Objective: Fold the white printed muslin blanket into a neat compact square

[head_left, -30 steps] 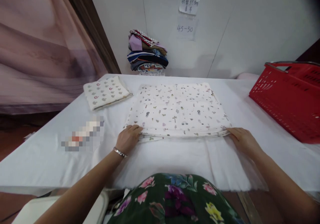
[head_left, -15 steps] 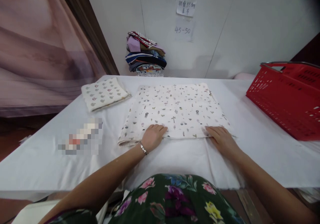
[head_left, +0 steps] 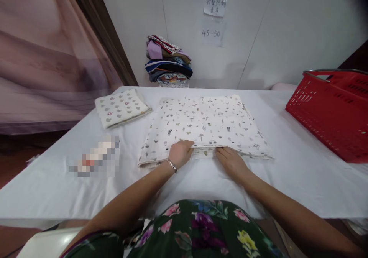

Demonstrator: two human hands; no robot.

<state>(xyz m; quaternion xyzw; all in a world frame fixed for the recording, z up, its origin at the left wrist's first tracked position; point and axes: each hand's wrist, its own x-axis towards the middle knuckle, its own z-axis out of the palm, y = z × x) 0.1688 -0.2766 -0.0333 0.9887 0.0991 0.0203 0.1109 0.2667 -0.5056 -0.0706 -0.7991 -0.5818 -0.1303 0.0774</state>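
Observation:
A cream printed cloth (head_left: 205, 125), folded into a wide rectangle, lies flat in the middle of the white table (head_left: 287, 173). My left hand (head_left: 180, 153), with a bracelet at the wrist, rests on the cloth's near edge, fingers curled over the layers. My right hand (head_left: 230, 161) lies just to its right on the same edge, fingertips tucked at the fold. Whether either hand pinches the cloth is hidden.
A smaller folded patterned cloth (head_left: 120, 106) sits at the table's far left. A stack of coloured folded fabrics (head_left: 168, 62) stands against the back wall. A red plastic basket (head_left: 333, 112) occupies the right side. A blurred small object (head_left: 96, 156) lies at the left.
Both hands have slid inward along the cloth's near edge, from its outer corners to the middle, and now lie close together.

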